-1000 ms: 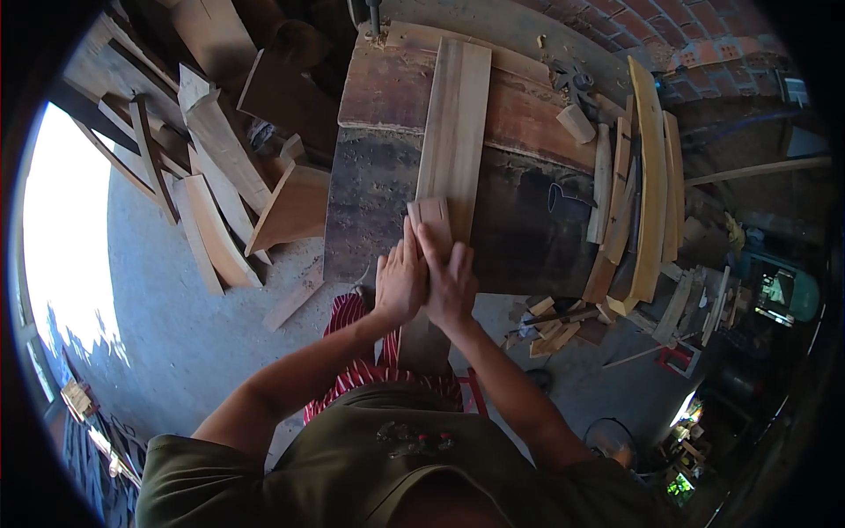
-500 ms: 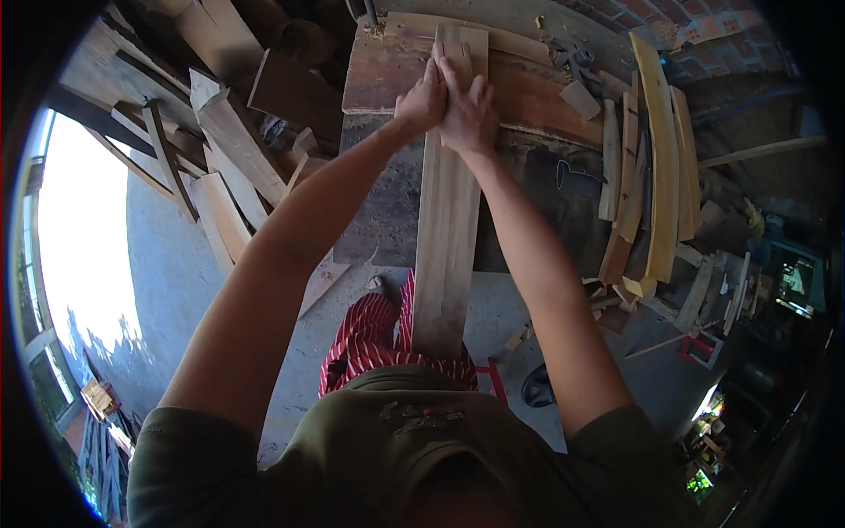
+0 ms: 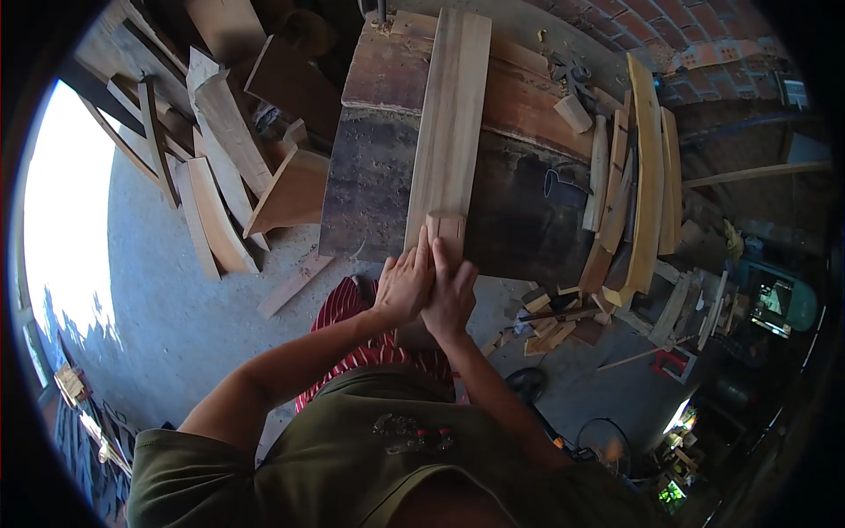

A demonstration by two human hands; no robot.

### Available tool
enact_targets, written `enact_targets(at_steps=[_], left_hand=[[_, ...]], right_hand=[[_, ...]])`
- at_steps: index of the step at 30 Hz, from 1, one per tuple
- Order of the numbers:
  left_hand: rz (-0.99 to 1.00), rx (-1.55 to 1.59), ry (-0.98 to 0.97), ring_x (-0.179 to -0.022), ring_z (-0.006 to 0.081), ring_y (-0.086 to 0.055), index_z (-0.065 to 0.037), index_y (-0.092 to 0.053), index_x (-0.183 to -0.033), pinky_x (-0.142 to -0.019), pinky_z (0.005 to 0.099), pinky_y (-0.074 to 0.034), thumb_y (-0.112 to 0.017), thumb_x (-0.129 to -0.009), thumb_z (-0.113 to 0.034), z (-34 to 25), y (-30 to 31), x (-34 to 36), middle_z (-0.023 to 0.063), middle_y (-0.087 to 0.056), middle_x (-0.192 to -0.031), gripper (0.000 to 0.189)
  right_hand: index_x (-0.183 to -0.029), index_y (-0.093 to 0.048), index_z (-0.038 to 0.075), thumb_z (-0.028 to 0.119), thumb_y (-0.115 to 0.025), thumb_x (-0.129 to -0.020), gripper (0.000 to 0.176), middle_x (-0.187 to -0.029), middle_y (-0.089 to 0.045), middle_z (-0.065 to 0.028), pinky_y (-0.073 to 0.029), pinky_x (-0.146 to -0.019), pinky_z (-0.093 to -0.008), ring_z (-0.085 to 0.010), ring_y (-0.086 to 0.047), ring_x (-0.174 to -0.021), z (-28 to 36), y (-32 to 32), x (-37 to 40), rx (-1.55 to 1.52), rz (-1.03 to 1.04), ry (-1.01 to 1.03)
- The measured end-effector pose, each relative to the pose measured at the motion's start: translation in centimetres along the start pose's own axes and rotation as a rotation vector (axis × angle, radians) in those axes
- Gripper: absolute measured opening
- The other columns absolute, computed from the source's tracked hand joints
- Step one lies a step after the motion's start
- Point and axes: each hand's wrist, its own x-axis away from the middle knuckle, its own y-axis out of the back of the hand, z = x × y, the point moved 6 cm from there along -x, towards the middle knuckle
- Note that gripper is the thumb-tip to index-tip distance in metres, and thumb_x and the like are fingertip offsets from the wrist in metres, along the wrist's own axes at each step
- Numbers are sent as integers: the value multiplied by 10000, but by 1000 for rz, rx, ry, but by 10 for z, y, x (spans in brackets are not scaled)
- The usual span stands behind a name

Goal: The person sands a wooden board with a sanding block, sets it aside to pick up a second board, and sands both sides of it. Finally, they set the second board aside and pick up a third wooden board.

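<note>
A long pale board [image 3: 451, 106] lies lengthwise over the dark workbench [image 3: 365, 189], its near end close to my body. On the near part of the board rests a small wooden block [image 3: 446, 236]. My left hand [image 3: 405, 286] presses against the block's left side, fingers together and pointing forward. Beside it, my right hand [image 3: 451, 299] is wrapped round the block's near end. The two hands touch each other. The underside of the block is hidden.
Curved wooden pieces [image 3: 647, 176] stand along the bench's right edge, near a small offcut [image 3: 574, 114] and a clamp-like metal tool [image 3: 572, 75]. Planks [image 3: 233, 132] lean at the left. Scrap wood [image 3: 554, 334] lies on the floor at the right.
Both hands have come back from the far end of the board to its near end, close to my body. The block now shows ahead of the fingers, and the view has shifted slightly.
</note>
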Motion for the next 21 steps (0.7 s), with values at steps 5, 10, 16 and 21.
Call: enact_targets(at_steps=[5,10,16,21], left_hand=[[-120,0,-34,-1146,311,-543,31,-132,-1498,-893,416,-386,-374,-970,-317,-20,74,-121,188,-557,-1244,678],[-191,-44,7,-1230,329,-492,-131,-235,-1511,-971,477,-355,-377,-963,-463,-27,124,-217,172,-536,-1288,657],[-543,192,123,-1124,398,-436,-163,-230,-1507,-966,499,-350,-550,-928,-381,-16,137,-194,204,-421,-1244,696],[-434,499,144,-1086,357,-497,-94,-216,-1500,-957,449,-400,-594,-918,-278,55,51,-112,202,-512,-1178,718]], right_hand=[[-1475,-329,259,219,-689,-802,764,-976,-413,-176,-531,-614,-436,-367,-500,-907,-5,11,-138,23,-51,-25],[-1451,-350,245,257,-679,-817,714,-1012,-442,-195,-518,-679,-485,-390,-502,-948,-14,21,-236,-40,-166,-13],[-1429,-371,227,271,-664,-805,690,-1066,-470,-225,-475,-796,-519,-428,-494,-991,-70,26,-243,-206,-353,-195],[-1428,-379,216,240,-662,-813,678,-1101,-470,-214,-473,-810,-494,-410,-491,-1044,-119,31,-159,-29,-241,-329]])
